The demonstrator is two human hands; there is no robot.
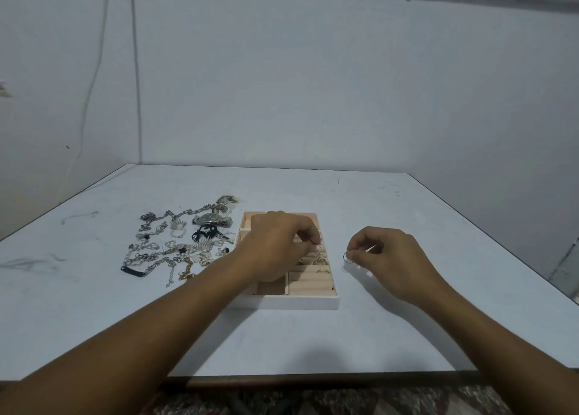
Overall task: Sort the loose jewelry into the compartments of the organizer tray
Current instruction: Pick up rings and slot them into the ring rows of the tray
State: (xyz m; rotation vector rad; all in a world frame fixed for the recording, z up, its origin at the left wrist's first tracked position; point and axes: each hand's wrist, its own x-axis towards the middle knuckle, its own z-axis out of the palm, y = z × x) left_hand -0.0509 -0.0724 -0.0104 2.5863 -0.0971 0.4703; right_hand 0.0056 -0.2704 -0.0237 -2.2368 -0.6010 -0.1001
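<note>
Tabletop (pixel 313 336): white, wide, set against a pale wall, carrying everything below
Loose jewelry (pixel 178 248): a spread of silver and gold chains, a watch, a black strap piece and small charms, lying on the tabletop just to the left of the tray
Organizer tray (pixel 300 301): white outer frame with beige lining, near the middle of the tabletop; ridged ring rolls on its right side, open compartments on its left, partly hidden by the left forearm
Left hand (pixel 279 245): reaching over the tray, fingers pinched together on a small piece above the ring rolls; what the piece is, too small to tell
Right hand (pixel 391 258): just to the right of the tray, above the tabletop, fingers narrow, holding a thin hoop
Rings in tray (pixel 319 261): a few small metal pieces seated in the ring rolls
Thin hoop (pixel 347 257): dark wire circle, held at the right fingertips, outside the tray
</note>
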